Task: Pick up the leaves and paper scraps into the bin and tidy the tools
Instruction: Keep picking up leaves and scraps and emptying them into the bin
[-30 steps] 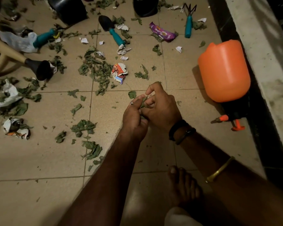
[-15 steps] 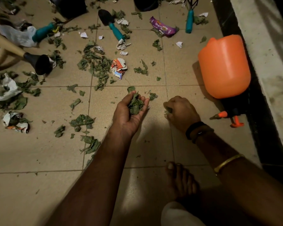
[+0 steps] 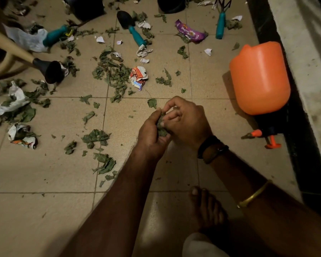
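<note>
Hands are now brought together just left of the orange plastic sprayer tank, where half a second ago they were held apart: a clump of crushed green leaves is cupped in the left hand and pinched by the curled fingers of the right hand. Scattered green leaves, crumpled paper scraps and the teal-handled black trowel are left on the tiles beyond and farther left of the tank, so much gathering is judged outstanding.

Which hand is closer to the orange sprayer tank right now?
Right. The right hand is left of the orange sprayer tank, apart from it; the left hand lies farther left, against the right hand, both gripping a clump of leaves.
</note>
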